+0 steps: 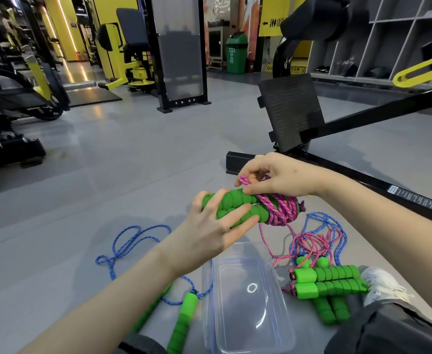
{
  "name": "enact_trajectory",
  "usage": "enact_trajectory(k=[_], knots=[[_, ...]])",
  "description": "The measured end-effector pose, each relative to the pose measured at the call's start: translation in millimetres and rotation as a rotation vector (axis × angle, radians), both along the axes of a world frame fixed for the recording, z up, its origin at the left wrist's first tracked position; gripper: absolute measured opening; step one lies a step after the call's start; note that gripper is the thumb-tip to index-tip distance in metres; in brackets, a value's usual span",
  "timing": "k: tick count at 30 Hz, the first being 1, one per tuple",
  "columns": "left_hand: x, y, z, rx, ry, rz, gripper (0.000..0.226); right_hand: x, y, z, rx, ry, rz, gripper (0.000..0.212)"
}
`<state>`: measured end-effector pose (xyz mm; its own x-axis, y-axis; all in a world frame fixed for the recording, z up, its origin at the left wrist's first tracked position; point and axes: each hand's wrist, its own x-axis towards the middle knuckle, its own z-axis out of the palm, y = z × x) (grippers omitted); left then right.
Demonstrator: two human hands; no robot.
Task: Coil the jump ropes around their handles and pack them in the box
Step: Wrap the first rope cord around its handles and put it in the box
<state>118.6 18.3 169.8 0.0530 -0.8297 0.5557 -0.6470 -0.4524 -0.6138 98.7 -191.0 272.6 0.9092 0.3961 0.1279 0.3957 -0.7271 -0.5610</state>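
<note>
A black machine frame with a ribbed footplate [290, 111] stands on the far right, its floor rail running just behind the hands. Yellow and black gym machines [130, 47] fill the left and far side of the room, with grey cubby shelves [388, 34] and a green bin [236, 56] beyond. The floor [133, 149] is smooth grey.

A clear plastic box [237, 323] sits open on the floor, below the hands. A loose blue rope [133, 238] sprawls to its left, ending at green foam handles [184, 320]. To its right, a pile of green handles [329, 279] lies under a pink and blue tangle [317, 241], beside a white shoe [383, 284].

Above the box, two paired handles [235, 203] lie side by side, long axis running left to right. A pink rope [278, 210] is coiled round their right end, its slack trailing down into the tangle.

The left hand [209, 231] holds the bare left end, fingers spread over the foam. The right hand [283, 177] pinches a small loop of pink rope between curled fingertips and thumb, just above the coil
</note>
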Motion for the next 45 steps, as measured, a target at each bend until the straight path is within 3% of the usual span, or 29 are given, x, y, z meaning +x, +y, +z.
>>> enact_trajectory(k=[9, 14, 16, 20, 26, 30, 34, 41, 45], knots=[[-2, 0, 2, -0.042, -0.018, -0.064, 0.042, 1, -11, -1, 0.381, 0.180, -0.064, 0.027], [1, -1, 4, -0.084, -0.057, -0.082, 0.040, -1, -10, 2, 0.309, 0.164, -0.073, 0.022], [1, 0, 3, -0.110, -0.063, -0.076, 0.041, -1, -8, 4, 0.250, 0.072, -0.156, 0.028], [4, 2, 1, -0.165, -0.093, -0.024, 0.045, 3, 7, -3, -0.034, -0.321, -0.297, 0.024], [8, 7, -3, -0.198, -0.128, -0.007, 0.045, 3, 18, -23, -0.084, -0.604, -0.257, 0.025], [10, 8, -5, -0.233, -0.148, 0.004, 0.044, 2, 29, -26, -0.033, -0.586, -0.350, 0.017], [12, 7, -1, -0.257, -0.165, 0.039, 0.044, 1, 37, -17, -0.010, -0.580, -0.576, 0.030], [13, 8, -5, -0.232, -0.208, 0.038, 0.041, -5, 41, -15, -0.321, -0.451, -0.603, 0.039], [18, 11, -2, -0.289, -0.200, 0.063, 0.043, -1, 46, -18, -0.142, -0.305, -0.571, 0.031]])
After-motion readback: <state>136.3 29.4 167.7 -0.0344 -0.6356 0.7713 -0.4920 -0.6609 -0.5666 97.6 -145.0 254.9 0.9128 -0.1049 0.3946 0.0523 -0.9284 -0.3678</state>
